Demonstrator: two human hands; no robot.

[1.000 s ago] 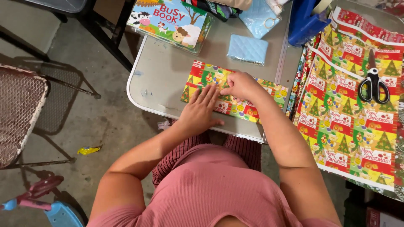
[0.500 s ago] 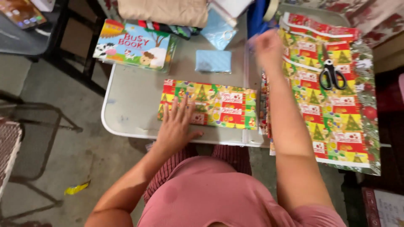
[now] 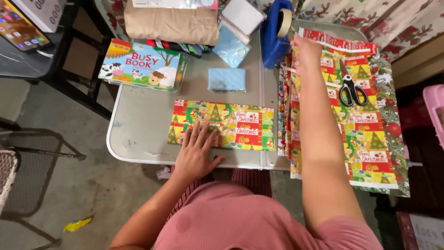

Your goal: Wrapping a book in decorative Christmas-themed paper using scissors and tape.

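Grey bench (image 3: 138, 134) carries it all: the left hand (image 3: 196, 155) lies flat, fingers (image 3: 203, 134) spread wide, on the near-left part of a wrapped parcel (image 3: 222, 125) — seemingly pinning the paper down. The parcel sits by the near edge, its long axis running left to right. Beyond it, the right hand (image 3: 305, 53) stretches to a blue tape dispenser (image 3: 276, 32), fingers pinched narrow near the tape — whether they grip it I cannot tell. Scissors (image 3: 351, 88) rest on spare wrapping paper (image 3: 370, 139).

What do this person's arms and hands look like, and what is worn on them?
Both arms are bare from the short sleeves of a salmon-pink top down. The left hand and right hand are bare too: no gloves and no watch, and no rings or bracelets that I can make out.
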